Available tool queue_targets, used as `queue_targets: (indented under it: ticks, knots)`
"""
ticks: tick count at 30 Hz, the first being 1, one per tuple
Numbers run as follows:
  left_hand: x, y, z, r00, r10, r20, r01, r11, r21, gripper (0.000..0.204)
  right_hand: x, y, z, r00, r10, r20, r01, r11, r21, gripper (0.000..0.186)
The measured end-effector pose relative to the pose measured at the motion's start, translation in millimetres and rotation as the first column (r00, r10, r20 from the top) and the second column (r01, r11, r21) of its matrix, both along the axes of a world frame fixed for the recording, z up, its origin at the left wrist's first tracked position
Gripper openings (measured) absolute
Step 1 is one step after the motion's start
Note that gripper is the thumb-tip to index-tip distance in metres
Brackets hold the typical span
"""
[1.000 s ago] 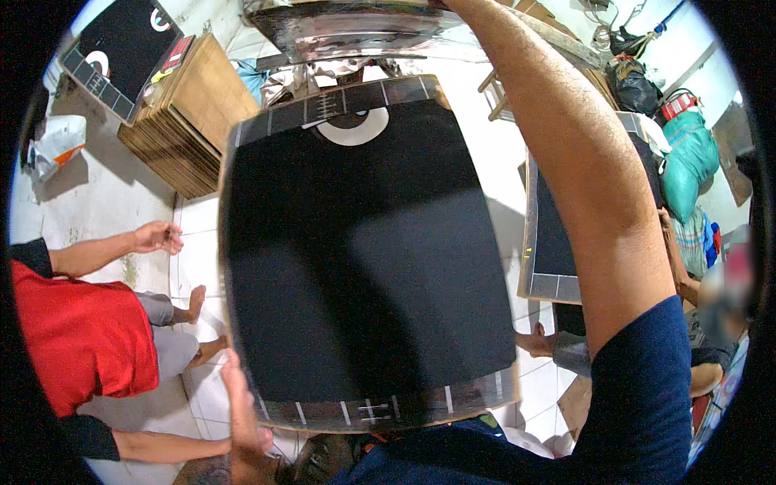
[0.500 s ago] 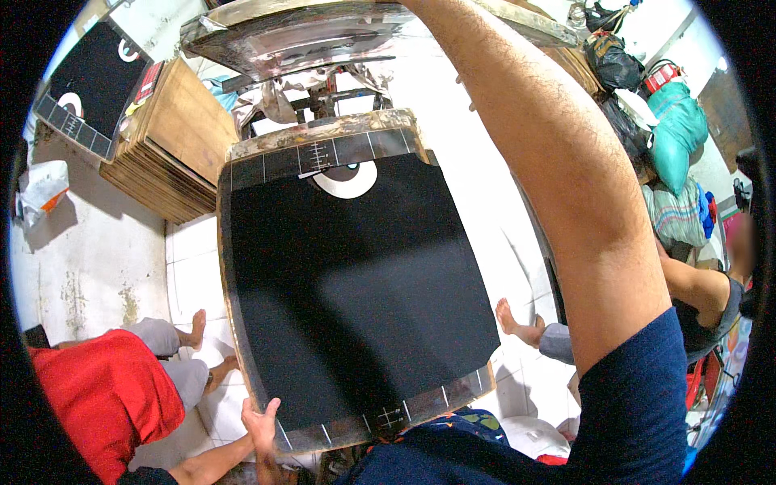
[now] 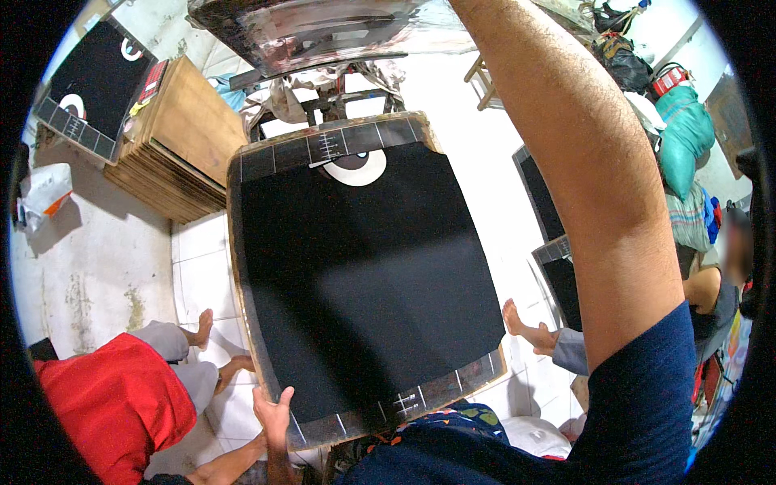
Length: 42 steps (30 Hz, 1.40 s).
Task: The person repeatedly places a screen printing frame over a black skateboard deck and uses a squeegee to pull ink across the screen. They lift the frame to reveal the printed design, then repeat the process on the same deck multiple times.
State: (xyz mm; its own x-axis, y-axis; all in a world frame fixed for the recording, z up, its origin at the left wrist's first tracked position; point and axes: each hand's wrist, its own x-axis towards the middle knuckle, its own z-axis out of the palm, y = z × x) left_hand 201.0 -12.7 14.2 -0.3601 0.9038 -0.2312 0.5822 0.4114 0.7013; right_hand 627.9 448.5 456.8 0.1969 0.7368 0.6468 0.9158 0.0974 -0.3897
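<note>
Board (image 3: 361, 420) sits mid-view in front of the person, black cloth (image 3: 372, 267) laid over it, dark ticked margins showing at far & near ends. A grip (image 3: 273, 412) is on its near L corner, thumb up top, fingers prob. under the edge; 2 forearms (image 3: 279, 462) meet below, so can't tell if it's the person's own L grip or the one in red's (image 3: 121, 396). R arm (image 3: 598, 178) runs up out of view; R grip unseen, can't say wide, narrow or holding.

Risks: if the corner's let go or pulled unevenly, board could twist & cloth slide askew. Far frame (image 3: 323, 36) is tilted, support unclear; if it slipped it could hit the board's far end & mark the white ring (image 3: 356, 178). Bare feet (image 3: 525, 330) L & R of board: a knock could jolt it. Deep shadow across cloth, so a crease or lint might get missed.

Writing: red card (image 3: 153, 81) on wood stack (image 3: 194, 113) & red box (image 3: 669, 78) far R have pale print, too small to make out. Tiny marks by near cross, ditto. No brand legible.
</note>
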Motion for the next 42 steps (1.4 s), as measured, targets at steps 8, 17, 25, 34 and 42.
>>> queue_targets:
  ticks: [8,17,25,34,42]
  knots:
    - [-6,9,-19,0.970,0.024,-0.242,-0.067,0.983,-0.172,0.080,4,0,-12,0.997,-0.009,0.082,0.003,0.998,0.068,0.036]
    - [139,180,114,0.653,-0.285,0.702,-0.016,0.921,0.389,0.082,9,-114,-179,0.984,0.116,0.136,-0.144,0.965,0.220,0.032]
    - [203,224,75,-0.112,0.474,0.873,-0.321,0.814,-0.483,0.086,-13,-189,-349,0.976,0.139,0.168,-0.132,0.990,-0.048,0.028]
    - [163,199,-22,0.848,-0.351,-0.398,0.480,0.827,0.293,0.120,-10,-28,-400,0.917,0.206,0.341,-0.076,0.931,-0.356,0.032]
    - [167,208,-32,0.804,-0.369,-0.467,0.487,0.858,0.161,0.135,-22,57,-417,0.908,0.247,0.337,-0.116,0.924,-0.364,0.033]
